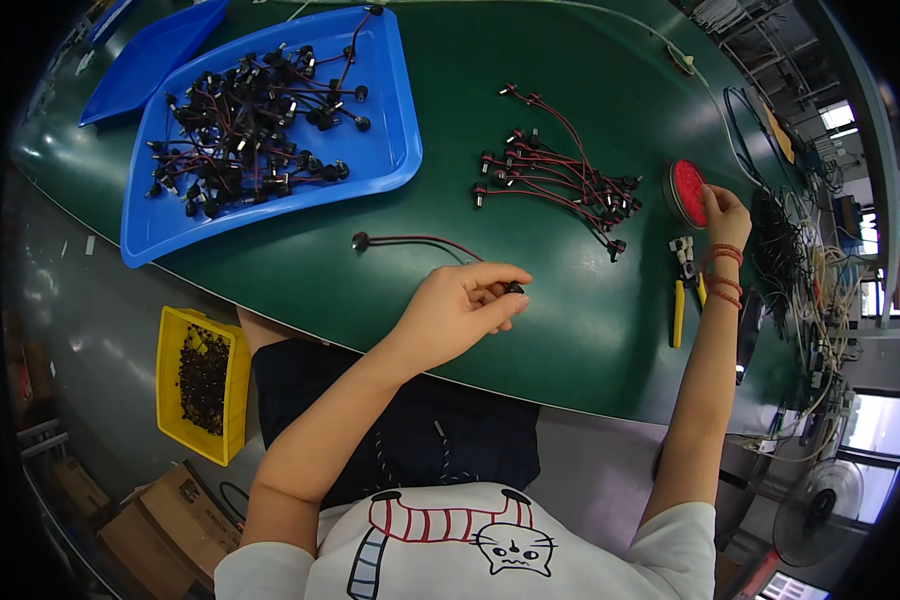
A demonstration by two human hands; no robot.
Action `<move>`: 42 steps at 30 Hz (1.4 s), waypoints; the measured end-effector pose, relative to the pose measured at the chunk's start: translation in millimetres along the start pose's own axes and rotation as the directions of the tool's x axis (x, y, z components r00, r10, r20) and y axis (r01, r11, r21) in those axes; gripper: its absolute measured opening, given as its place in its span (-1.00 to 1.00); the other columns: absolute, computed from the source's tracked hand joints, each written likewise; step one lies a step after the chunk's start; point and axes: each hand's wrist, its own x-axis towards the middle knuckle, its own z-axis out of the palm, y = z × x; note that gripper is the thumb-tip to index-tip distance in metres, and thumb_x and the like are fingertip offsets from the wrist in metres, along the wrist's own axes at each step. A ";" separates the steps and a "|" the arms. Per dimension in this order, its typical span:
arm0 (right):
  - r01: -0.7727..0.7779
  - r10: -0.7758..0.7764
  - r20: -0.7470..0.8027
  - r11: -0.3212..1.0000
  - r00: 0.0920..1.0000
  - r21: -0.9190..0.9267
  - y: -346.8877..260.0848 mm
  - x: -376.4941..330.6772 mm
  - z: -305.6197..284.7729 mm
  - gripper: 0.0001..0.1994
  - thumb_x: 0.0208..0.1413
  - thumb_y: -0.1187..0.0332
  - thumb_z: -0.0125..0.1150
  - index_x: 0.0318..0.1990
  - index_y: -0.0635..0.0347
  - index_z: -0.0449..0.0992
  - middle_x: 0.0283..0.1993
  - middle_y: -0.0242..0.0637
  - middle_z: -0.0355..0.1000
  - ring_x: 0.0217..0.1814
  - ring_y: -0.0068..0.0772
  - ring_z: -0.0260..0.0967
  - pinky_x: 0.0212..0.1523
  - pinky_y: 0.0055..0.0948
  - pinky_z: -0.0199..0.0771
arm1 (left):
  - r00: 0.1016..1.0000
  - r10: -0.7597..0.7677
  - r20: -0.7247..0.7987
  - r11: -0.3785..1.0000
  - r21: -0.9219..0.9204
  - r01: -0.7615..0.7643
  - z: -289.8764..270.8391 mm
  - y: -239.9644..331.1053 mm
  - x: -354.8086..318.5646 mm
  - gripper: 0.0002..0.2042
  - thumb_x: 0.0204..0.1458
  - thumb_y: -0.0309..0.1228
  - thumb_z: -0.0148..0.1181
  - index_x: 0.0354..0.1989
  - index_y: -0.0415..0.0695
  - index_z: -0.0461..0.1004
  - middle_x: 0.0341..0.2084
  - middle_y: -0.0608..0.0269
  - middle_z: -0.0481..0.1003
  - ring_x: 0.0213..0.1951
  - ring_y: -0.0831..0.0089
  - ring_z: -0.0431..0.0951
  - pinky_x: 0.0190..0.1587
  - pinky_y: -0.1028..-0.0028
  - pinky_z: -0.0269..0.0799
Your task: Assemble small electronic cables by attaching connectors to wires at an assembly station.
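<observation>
Between the thumb and fingers of my left hand (462, 310) is the black plug end of a short cable (425, 239). Its thin red and black wires run left to another black connector lying on the green table (570, 345). My right hand (727, 213) is at the right edge of a small round tin (676, 192) with red contents. Its fingers are bent together there, and whatever is between them is hidden. Just below that hand lie cutting pliers (679, 290) with yellow handles. A loose bunch of similar cables (560, 175) is spread out left of the tin.
A blue tray (402, 150) heaped with cables stands at the upper left, overlapping another blue tray (155, 65). Below the table's edge is a yellow bin (232, 400) of small dark parts. Black wires (778, 245) lie at the right. Cardboard boxes (160, 520) sit lower left.
</observation>
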 end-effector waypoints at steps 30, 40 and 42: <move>0.488 -0.584 0.054 0.722 0.810 0.490 -160.4 -189.6 36.3 -0.88 -0.31 0.59 0.15 -0.50 0.25 0.45 -0.52 -0.33 0.27 -0.50 -0.54 0.19 -0.51 -0.66 0.20 | 1.000 -0.027 0.008 0.917 -0.398 0.028 -17.6 -4.0 5.3 -0.77 0.00 -0.52 -0.19 -0.21 -0.39 0.28 -0.39 0.09 0.39 -0.37 0.47 0.46 -0.27 0.61 0.41; 0.598 -0.640 -0.025 0.702 0.768 0.386 -161.3 -188.9 38.1 -0.85 -0.36 0.59 0.18 -0.50 0.23 0.46 -0.53 -0.34 0.26 -0.49 -0.50 0.20 -0.52 -0.63 0.21 | 1.000 -0.017 -0.027 0.917 -0.398 0.005 -16.4 -3.7 5.0 -0.78 -0.01 -0.52 -0.15 -0.20 -0.37 0.30 -0.40 0.11 0.40 -0.38 0.50 0.45 -0.28 0.62 0.41; 0.578 -0.627 -0.029 0.699 0.779 0.420 -161.8 -188.4 38.3 -0.85 -0.36 0.59 0.18 -0.51 0.23 0.46 -0.54 -0.33 0.26 -0.49 -0.50 0.20 -0.52 -0.64 0.21 | 1.000 -0.012 -0.026 0.906 -0.423 -0.001 -16.6 -4.6 5.7 -0.78 -0.02 -0.52 -0.14 -0.20 -0.36 0.30 -0.40 0.11 0.40 -0.37 0.49 0.45 -0.28 0.62 0.41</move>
